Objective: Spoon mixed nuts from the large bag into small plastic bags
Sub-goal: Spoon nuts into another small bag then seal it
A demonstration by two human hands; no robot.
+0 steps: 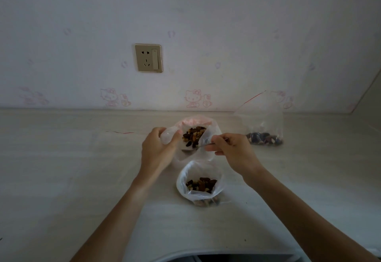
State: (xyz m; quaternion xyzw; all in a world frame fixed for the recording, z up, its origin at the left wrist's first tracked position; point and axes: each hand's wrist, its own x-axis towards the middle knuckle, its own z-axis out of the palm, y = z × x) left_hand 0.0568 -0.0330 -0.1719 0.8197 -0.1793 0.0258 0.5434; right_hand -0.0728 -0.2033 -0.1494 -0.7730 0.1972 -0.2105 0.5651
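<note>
Head view: at the centre of the frame the left hand (158, 148) has its grip curled round the left rim of the large bag (208, 138) of mixed nuts (193, 135), holding it open on the pale bench (72, 169). The right hand (231, 148) pinches a spoon (201, 145), whose tip reaches into that bag. Just below, nearer the camera, a small plastic bag (200, 183) stands open, partly filled. To the right, against the wall, a second small bag (263, 125) holds nuts at its bottom.
</note>
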